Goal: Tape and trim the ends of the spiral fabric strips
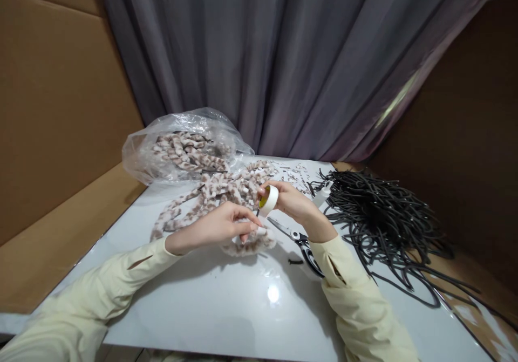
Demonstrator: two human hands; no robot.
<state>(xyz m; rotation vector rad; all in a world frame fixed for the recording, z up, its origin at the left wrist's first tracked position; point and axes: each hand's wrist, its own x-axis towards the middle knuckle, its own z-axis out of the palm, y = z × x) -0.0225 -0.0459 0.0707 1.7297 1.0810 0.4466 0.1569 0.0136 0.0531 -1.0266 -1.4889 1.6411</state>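
My right hand is closed around a roll of white tape with a yellow inner core. Just left of and below it, my left hand pinches a fluffy white-and-brown cord, which loops under the fingers on the table. A bit of white tape shows by the left fingertips, close under the roll. Scissors with black-and-white handles lie partly beneath my right forearm. A short black piece of cord rests beside their handles.
More fluffy cords are heaped behind my hands. A clear plastic bag at the back left holds others. Black cords pile up at right, beside a small white bottle. Scraps litter the white table; cardboard and a grey curtain surround it.
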